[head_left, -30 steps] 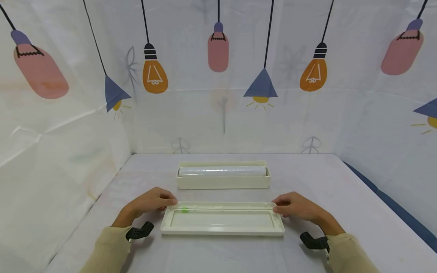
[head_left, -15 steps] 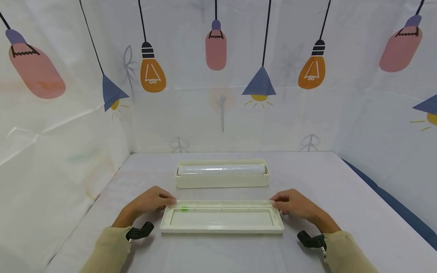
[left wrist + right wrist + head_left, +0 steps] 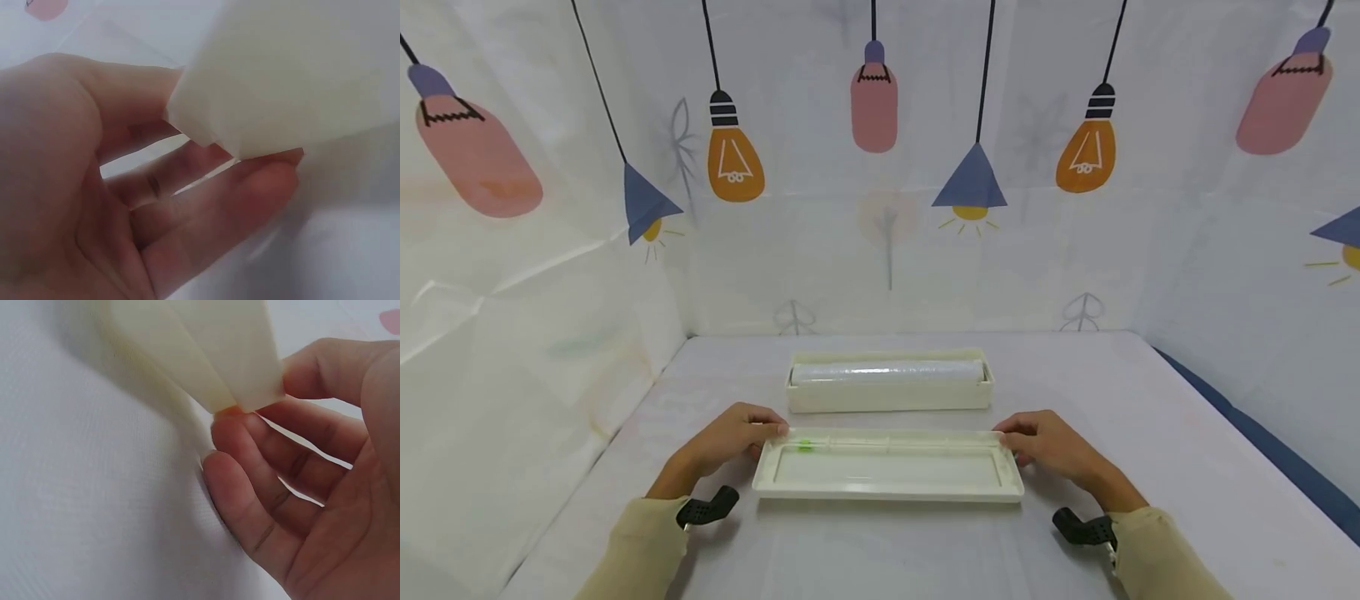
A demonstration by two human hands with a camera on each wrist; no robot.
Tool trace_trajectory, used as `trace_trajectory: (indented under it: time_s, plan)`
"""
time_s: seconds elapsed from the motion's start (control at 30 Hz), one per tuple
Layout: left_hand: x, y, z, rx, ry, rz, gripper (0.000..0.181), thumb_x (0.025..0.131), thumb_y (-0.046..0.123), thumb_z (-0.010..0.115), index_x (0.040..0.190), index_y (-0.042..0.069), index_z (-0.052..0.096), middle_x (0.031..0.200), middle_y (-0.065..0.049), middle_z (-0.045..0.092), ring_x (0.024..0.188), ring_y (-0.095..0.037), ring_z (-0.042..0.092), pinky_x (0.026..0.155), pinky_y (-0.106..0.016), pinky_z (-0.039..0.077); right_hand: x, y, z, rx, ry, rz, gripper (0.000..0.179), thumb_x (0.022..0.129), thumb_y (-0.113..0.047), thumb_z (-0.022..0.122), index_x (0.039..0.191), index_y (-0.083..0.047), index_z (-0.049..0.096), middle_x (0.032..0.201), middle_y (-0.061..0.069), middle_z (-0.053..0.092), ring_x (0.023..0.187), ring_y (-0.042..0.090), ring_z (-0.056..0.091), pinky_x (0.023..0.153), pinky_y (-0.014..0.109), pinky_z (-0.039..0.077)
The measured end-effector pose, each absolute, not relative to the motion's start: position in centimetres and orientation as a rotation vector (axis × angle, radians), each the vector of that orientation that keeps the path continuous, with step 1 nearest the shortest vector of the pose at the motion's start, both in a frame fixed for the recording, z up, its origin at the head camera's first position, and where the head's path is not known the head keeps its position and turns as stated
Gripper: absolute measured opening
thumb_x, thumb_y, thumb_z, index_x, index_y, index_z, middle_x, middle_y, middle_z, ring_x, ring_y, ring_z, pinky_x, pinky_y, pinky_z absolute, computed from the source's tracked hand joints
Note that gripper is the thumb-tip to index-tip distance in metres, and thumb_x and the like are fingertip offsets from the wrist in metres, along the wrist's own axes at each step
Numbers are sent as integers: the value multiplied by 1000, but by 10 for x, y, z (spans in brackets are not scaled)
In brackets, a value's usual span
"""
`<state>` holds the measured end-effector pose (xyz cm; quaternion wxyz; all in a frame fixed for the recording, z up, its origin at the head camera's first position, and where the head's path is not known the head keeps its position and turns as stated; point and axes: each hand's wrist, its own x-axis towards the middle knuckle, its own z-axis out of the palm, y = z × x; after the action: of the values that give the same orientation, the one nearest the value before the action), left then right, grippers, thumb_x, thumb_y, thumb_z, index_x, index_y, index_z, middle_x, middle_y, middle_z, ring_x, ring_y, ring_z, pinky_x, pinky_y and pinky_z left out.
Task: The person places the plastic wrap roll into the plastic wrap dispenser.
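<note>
A long cream lid [image 3: 887,472] lies inner side up before me, with a green slide cutter [image 3: 805,446] near the left of its rail. My left hand [image 3: 735,437] pinches its far left corner, thumb on top and fingers beneath. At the far right corner, my right hand [image 3: 1049,444] grips it the same way. Both wrist views show the lid's corner [image 3: 287,81] between thumb and fingers; a shadowed gap shows beneath it in the right wrist view. Just behind it, a cream box [image 3: 889,399] holds a shiny roll of cling film [image 3: 887,372].
A white cloth covers the table [image 3: 1150,417]. White sheets printed with lamps form the back wall [image 3: 820,258] and both sides. Blue fabric [image 3: 1240,421] shows past the table's right edge. Black wrist cameras [image 3: 709,507] sit at both cuffs.
Both hands have raised the lid slightly off the table and toward the box; its shadow now shows below the near edge. The box and roll stay put, and the head view shifts slightly.
</note>
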<state>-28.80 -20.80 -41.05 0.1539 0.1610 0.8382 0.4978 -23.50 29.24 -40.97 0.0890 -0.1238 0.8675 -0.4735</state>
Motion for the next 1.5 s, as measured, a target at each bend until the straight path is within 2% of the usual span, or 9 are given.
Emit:
trace_trajectory:
  time_s: [0.17,0.3,0.6,0.73,0.87,1.0,1.17,1.3,1.5]
  plan:
    - [-290,-208,-408,529,2370,1515,32,97,25,69,112,-3,72,113,-14,67,98,-24,65,77,-39,59,-239,290,-408,-250,2630,-1483,29,99,-23,63,118,-2,70,113,10,70,92,21,66,74,36,57]
    - [-288,-208,-406,579,2402,1542,27,97,23,69,108,-1,73,111,-15,67,97,-25,64,74,-40,60,-239,288,-408,-131,2658,-1542,32,99,-25,63,120,-2,69,117,11,69,93,21,66,76,36,57]
    - [-286,-202,-402,603,2490,1617,24,96,23,71,105,1,75,110,-15,67,93,-25,63,71,-37,60,-241,288,-412,-18,2483,-1780,64,100,-43,61,139,8,51,135,23,58,109,28,66,82,37,58]
    - [-286,-201,-403,587,2527,1648,23,95,23,71,104,3,75,109,-12,68,93,-23,66,73,-36,60,-238,290,-411,-34,2362,-1761,75,102,-53,51,142,11,45,133,25,58,104,29,67,75,43,59]
    - [-284,-199,-404,577,2566,1711,24,95,24,72,105,3,76,108,-11,68,97,-22,67,76,-34,59,-236,290,-411,-77,2257,-1763,75,104,-55,43,145,8,42,133,25,56,97,32,67,67,48,59]
    - [-278,-196,-403,499,2617,1812,29,95,27,72,110,2,75,111,-11,68,105,-23,66,81,-29,57,-235,287,-409,-91,2209,-1818,75,105,-53,43,149,7,36,135,25,54,103,32,65,71,49,59]
    - [-270,-190,-402,319,2586,1938,45,95,37,71,122,2,69,127,-12,64,115,-23,63,89,-27,54,-236,284,-411,-113,2215,-1889,70,107,-48,43,150,7,34,133,23,56,105,32,65,75,50,59]
    - [-268,-187,-401,196,2486,2015,59,94,46,68,134,2,62,138,-11,58,126,-21,55,100,-33,49,-235,283,-412,-168,2247,-1928,65,108,-42,42,147,10,37,132,24,55,103,32,66,75,50,59]
    - [-270,-188,-400,92,2417,2021,70,93,53,66,138,1,58,144,-13,54,135,-24,47,108,-42,42,-234,280,-411,-232,2350,-1932,61,108,-38,43,145,12,41,133,27,54,102,32,66,71,47,60]
